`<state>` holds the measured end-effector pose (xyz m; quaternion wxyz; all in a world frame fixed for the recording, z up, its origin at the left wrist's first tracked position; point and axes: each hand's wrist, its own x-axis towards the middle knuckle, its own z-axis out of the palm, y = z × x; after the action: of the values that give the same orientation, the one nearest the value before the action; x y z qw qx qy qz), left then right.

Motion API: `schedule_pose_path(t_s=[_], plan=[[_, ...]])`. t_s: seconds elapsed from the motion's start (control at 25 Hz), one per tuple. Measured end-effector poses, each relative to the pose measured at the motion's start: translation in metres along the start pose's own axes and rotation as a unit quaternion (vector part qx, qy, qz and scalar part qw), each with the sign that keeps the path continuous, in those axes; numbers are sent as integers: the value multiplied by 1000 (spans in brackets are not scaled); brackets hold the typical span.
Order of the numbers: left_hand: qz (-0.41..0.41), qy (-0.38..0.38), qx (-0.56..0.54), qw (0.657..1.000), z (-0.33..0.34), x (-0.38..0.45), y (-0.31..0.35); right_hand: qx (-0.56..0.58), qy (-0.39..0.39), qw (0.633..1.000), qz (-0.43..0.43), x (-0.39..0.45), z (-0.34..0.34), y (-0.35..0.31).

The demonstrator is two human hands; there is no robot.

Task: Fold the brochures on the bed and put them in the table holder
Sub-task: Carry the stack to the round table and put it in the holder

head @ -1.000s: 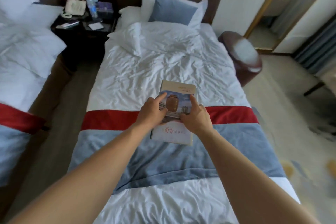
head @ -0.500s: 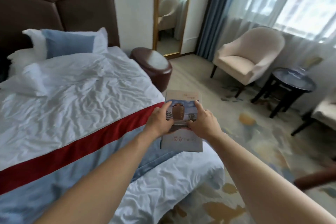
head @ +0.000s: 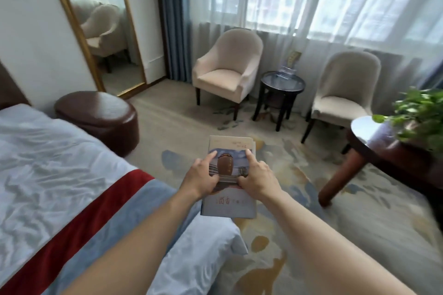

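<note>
A stack of folded brochures (head: 229,206), with a brown jar picture and red characters on the cover, is held flat in the air past the bed's corner. My left hand (head: 200,176) grips its left edge and my right hand (head: 257,178) grips its right edge, thumbs on top. The bed (head: 60,175) with white sheets and a red and blue runner lies to the left. On the small round glass-topped table (head: 282,85) between the armchairs stands a clear holder (head: 288,71).
A brown leather ottoman (head: 98,117) sits beside the bed. Two beige armchairs (head: 227,71) (head: 342,93) flank the small table under the curtained window. A larger round wooden table (head: 383,141) with a green plant (head: 419,115) stands at right. A gold-framed mirror (head: 100,26) leans on the wall.
I lifted the brochures off the bed and turned right, away from the bed. The view swung from the headboard to the window, chairs and tables. Both hands keep their hold.
</note>
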<state>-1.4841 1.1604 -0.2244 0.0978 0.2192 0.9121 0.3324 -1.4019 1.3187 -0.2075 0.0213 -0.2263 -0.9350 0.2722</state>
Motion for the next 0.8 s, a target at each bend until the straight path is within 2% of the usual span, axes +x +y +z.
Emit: schedule_pose_path(t_s=[0.16,0.4,0.64,0.8], plan=[[45,-47,4,998,31,83,33,-5,28,997,70,61,-24,38],[70,-96,5,993,73,188,74,1,53,991,122,142,-52,88],[77,-118,2,990,121,294,120,28,52,987,148,241,-79,152],[79,-101,8,992,143,379,164,37,50,987,150,324,-114,191]])
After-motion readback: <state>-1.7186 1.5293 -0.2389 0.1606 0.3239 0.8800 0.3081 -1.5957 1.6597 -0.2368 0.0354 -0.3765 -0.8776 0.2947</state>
